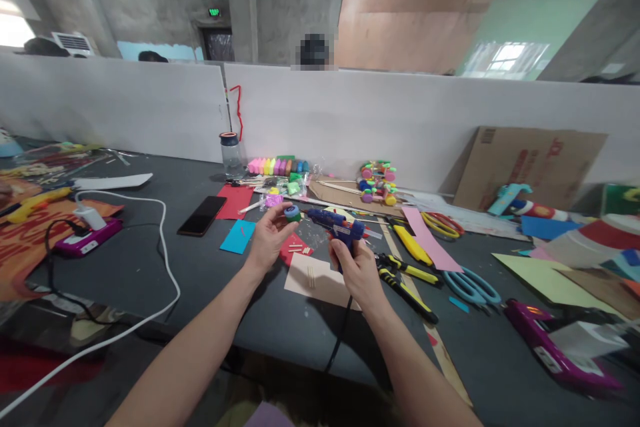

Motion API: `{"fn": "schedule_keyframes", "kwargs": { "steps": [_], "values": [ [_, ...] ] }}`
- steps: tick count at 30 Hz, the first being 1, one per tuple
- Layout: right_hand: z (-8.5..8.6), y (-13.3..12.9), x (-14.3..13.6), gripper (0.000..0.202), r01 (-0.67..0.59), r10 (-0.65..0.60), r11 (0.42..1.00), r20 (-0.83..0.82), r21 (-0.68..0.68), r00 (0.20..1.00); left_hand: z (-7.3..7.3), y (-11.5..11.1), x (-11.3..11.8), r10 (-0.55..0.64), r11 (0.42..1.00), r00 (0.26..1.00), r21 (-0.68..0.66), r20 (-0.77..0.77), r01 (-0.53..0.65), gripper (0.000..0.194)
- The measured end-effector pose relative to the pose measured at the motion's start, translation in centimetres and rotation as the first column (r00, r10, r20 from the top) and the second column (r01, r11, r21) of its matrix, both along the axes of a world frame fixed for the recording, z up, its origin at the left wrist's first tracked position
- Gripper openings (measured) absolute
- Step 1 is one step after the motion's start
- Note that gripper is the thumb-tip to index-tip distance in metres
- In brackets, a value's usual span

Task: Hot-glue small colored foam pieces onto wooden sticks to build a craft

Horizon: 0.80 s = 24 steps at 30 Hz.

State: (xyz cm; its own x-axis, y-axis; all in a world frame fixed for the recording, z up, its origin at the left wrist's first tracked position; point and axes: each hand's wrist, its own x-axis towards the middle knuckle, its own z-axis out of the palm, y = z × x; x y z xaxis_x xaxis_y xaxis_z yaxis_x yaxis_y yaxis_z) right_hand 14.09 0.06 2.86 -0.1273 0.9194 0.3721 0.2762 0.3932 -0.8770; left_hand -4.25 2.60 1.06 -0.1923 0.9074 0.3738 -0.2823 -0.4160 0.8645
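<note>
Between the thumb and fingers of my left hand [270, 238] is a small round cap [292, 213], blue on top and green at the side. My right hand [357, 270] grips a blue glue gun [336, 223] by its handle, its nozzle pointing left at the cap. Whether nozzle and cap touch, I cannot tell. A black cord [343, 333] hangs down from the gun. Below the hands lies a pale pink sheet [327, 283] with several thin sticks [311, 276] on it. A red paper [296, 249] with small sticks is partly hidden behind my left hand.
Right of my right hand lie yellow-black pliers [407, 287], a yellow cutter [413, 245] and blue-handled scissors [473, 285]. A phone [201, 215] and blue paper [237, 236] lie left. Purple power strips [560, 347] sit at both sides. A bottle [231, 157] stands by the white partition [400, 113].
</note>
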Motion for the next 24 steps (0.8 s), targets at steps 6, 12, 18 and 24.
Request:
{"fn": "schedule_keyframes", "kwargs": {
  "steps": [6,12,18,24],
  "values": [
    [0.0,0.0,0.1,0.041,-0.04,0.03,0.997,-0.14,-0.07,0.99,-0.2,0.1,0.0,0.02,1.0,1.0,-0.01,-0.005,-0.02,0.045],
    [0.1,0.6,-0.7,0.042,-0.148,0.004,0.953,-0.479,-0.264,0.878,0.4,-0.2,-0.1,0.213,0.976,0.977,0.046,-0.014,-0.212,0.041],
    [0.2,2.4,-2.4,0.044,-0.268,0.001,0.84,-0.493,-0.471,0.87,0.9,-1.8,1.1,0.115,0.988,0.989,0.114,-0.095,-0.104,0.04],
    [-0.9,5.2,-7.2,0.032,-0.451,0.25,0.701,-0.402,-0.552,0.881,1.7,-2.1,0.9,0.189,0.973,0.982,0.128,0.015,-0.19,0.045]
  ]
}}
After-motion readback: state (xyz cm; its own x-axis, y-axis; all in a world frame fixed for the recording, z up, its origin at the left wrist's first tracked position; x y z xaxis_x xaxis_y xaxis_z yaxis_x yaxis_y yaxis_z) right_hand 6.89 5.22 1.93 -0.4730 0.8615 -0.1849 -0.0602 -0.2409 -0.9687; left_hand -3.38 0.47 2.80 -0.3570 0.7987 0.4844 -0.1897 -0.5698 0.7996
